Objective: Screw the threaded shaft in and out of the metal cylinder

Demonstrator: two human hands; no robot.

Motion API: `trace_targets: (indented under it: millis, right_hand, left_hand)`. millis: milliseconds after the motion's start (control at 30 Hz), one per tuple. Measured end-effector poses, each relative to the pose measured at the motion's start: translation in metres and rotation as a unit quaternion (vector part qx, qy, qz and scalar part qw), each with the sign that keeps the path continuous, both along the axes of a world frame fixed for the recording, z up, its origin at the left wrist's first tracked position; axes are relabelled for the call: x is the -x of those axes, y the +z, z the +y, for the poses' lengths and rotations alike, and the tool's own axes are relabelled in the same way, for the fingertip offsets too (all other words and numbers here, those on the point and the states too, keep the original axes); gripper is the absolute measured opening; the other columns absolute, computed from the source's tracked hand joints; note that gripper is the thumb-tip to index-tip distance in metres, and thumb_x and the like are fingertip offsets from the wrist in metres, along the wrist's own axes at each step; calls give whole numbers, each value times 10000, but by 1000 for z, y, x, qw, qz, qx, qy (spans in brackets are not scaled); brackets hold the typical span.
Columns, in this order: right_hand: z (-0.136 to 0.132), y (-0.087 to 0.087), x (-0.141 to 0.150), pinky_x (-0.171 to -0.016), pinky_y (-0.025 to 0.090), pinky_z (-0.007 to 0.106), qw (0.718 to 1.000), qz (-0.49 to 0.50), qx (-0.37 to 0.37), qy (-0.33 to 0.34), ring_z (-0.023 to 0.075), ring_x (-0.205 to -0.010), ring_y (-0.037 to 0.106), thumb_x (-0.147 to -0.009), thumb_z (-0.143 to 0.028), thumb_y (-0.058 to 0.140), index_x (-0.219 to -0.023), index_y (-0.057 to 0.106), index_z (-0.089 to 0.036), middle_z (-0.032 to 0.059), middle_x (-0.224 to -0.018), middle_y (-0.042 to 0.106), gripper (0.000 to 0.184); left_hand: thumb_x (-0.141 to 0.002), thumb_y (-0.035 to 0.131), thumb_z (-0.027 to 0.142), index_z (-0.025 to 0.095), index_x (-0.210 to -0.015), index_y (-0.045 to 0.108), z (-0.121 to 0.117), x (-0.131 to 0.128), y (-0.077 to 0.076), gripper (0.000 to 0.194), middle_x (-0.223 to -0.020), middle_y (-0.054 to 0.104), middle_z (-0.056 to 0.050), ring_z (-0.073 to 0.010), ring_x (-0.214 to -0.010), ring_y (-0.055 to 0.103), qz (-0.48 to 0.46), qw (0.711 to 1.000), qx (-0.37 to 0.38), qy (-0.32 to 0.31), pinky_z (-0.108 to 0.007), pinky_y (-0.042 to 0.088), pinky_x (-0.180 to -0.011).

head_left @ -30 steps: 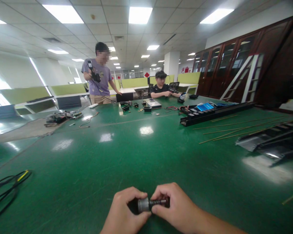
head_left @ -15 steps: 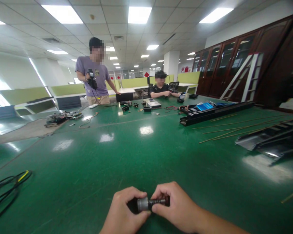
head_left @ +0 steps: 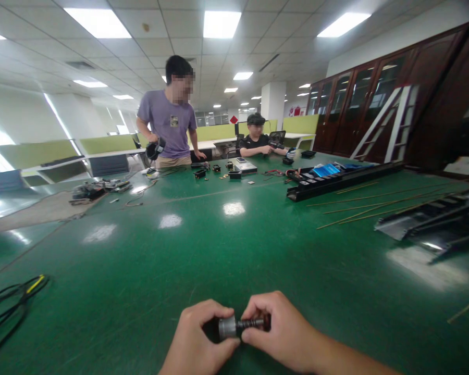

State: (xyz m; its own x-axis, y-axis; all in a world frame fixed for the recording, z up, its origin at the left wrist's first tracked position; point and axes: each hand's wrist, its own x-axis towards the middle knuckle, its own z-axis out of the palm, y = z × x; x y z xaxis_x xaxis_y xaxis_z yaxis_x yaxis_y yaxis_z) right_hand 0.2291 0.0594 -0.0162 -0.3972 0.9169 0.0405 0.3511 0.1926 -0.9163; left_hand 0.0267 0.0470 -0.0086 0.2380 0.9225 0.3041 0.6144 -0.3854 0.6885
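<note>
Low in the middle of the head view, my left hand (head_left: 203, 336) is closed around a short grey metal cylinder (head_left: 227, 328), thumb below and fingers above. A dark ribbed shaft (head_left: 250, 323) extends to the right from the cylinder, with a reddish-brown part at its far end. My right hand (head_left: 277, 328) pinches this shaft between thumb and fingers. Cylinder and shaft lie in one line, roughly level; whether they are one piece I cannot tell. Both hands are just over the green table (head_left: 203, 255).
A black cable coil (head_left: 13, 302) lies at left. On the right are thin rods (head_left: 359, 209) and black metal channels (head_left: 426, 224). Small electronic parts (head_left: 219, 172) are spread along the far side. One person (head_left: 168, 125) stands there with a black device; another person (head_left: 256, 143) sits.
My hands and the held part have barely moved. The standing person has shifted right, lowered the black device and turned the head.
</note>
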Motion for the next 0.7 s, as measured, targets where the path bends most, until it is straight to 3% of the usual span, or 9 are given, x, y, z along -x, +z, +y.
trace_targets:
  millis: [700]
  right_hand:
    - [0, 2, 0, -532, 338, 208, 1000, -11, -14, -6, 106, -558, 502, -708, -182, 685, -735, 694, -145, -24, -608, 608, 47]
  left_hand:
    - [-615, 790, 148, 228, -859, 744, 0, 5, -6, 262, -825, 749, -2, -196, -775, 711, 21, 1000, 20, 2, -275, 539, -743]
